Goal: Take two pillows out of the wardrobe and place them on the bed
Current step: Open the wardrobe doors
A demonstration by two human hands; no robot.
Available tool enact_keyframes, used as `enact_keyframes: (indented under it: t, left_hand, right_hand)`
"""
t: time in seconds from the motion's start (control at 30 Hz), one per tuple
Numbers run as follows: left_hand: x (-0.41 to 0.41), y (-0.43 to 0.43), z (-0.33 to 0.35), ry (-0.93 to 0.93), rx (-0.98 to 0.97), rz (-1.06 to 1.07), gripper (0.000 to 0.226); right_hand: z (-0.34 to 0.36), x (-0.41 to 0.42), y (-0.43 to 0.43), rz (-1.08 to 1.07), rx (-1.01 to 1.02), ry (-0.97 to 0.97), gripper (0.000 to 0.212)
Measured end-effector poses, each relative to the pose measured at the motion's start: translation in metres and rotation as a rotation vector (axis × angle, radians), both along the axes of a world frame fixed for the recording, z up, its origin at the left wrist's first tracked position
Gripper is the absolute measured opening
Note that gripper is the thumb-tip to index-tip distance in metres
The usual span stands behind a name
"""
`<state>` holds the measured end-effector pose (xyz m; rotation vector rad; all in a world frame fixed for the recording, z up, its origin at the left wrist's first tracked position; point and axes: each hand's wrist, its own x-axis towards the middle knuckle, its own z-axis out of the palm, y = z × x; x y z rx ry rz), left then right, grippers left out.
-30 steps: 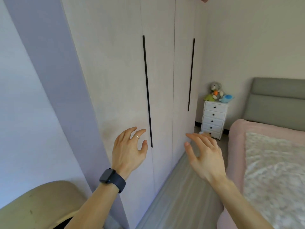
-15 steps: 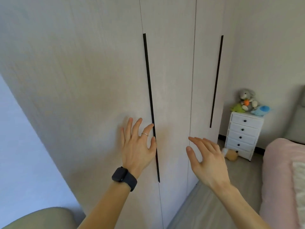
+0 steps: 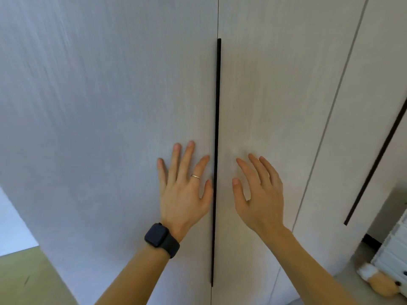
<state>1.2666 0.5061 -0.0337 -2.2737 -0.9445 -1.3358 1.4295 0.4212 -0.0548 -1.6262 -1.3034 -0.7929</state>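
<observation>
1. Fingers (image 3: pixel 187 159) of the left hand (image 3: pixel 185 194) are straight and spread and hold nothing. They lie against the door just left of the long black handle strip (image 3: pixel 217 150). The thumb sits right beside the strip, and I cannot tell whether it touches it.
2. Fingers (image 3: pixel 255 170) of the right hand (image 3: pixel 259 199) are straight, slightly fanned, and hold nothing. They are just right of the handle strip, and I cannot tell whether they press the door or hover in front of it.
3. Filling nearly the whole view is the wardrobe (image 3: pixel 110 106), its pale wood-grain doors shut on both sides of the handle strip. Whatever is inside is hidden.
4. Well right of the handle strip, past a thin door seam, a second black strip (image 3: pixel 378 159) slants across another shut door.
5. Far down and left of the handle strip lies an olive-beige surface (image 3: pixel 26 280), blurred, with a pale wall (image 3: pixel 13 221) above it.
6. Low and far right of the handle strip stands a white chest of drawers (image 3: pixel 394 254), cut off by the picture's edge.
7. A tan and white plush toy (image 3: pixel 383 282) lies on the floor against the chest.
8. A dark watch (image 3: pixel 161 239) wraps the left wrist, left of the handle strip's lower part, and its face is dark.
9. A thin ring (image 3: pixel 195 177) circles the left index finger, just left of the handle strip.
</observation>
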Motion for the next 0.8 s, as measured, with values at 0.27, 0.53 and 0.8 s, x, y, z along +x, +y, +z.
enact_keyframes:
  t: [0.27, 0.53, 0.8]
  left_hand:
    - [0.056, 0.032, -0.024, -0.197, 0.183, 0.130, 0.038]
    - [0.063, 0.036, -0.028, -0.153, 0.212, 0.189, 0.023]
    - [0.076, -0.005, -0.032, -0.157, -0.009, 0.293, 0.021]
  right_hand:
    - [-0.028, 0.066, 0.088, 0.059, 0.093, -0.281, 0.060]
    - [-0.045, 0.086, 0.117, 0.087, 0.264, -0.368, 0.060]
    - [-0.049, 0.087, 0.110, 0.175, 0.233, -0.308, 0.065]
